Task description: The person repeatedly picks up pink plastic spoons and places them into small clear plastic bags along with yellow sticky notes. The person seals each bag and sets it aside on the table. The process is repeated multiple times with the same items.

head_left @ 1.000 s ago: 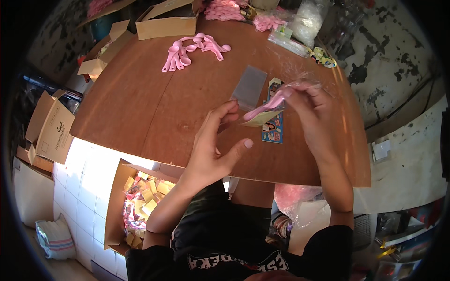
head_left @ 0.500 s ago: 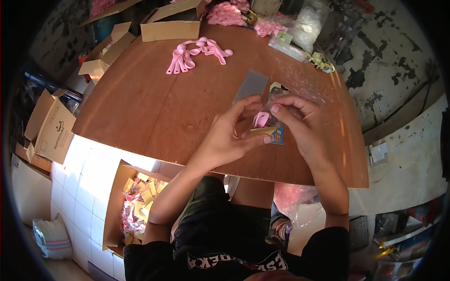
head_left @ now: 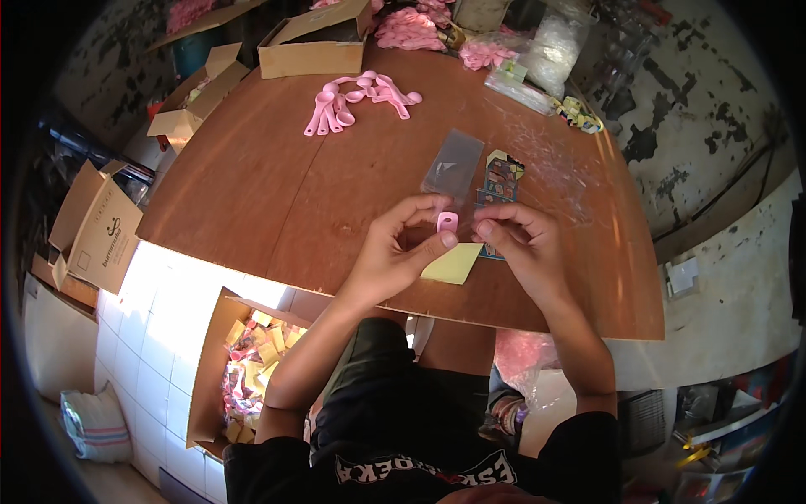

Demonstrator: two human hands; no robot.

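My left hand (head_left: 405, 244) is closed on a pink measuring spoon (head_left: 447, 221), whose holed handle end shows between thumb and fingers. Facing it, my right hand (head_left: 522, 244) pinches what looks like the thin edge of a clear plastic bag; the film barely shows. Just below my left thumb is a yellow card (head_left: 452, 265); whether it lies on the table or hangs from the bag, I cannot tell. Flat clear plastic bags (head_left: 453, 164) lie beyond my left fingers. Printed cards (head_left: 504, 175) lie beyond my right hand, partly covered by it.
Loose pink measuring spoons (head_left: 336, 105) lie far left on the brown table (head_left: 252, 185). Cardboard boxes (head_left: 311, 59), pink heaps (head_left: 410, 32) and a bulging clear bag (head_left: 554, 55) stand along the back. An open box (head_left: 206, 378) of packed pieces sits below the near edge.
Both hands have drawn slightly nearer to me. The pink spoon has turned more upright, and the yellow card now shows its broad face below my left thumb.
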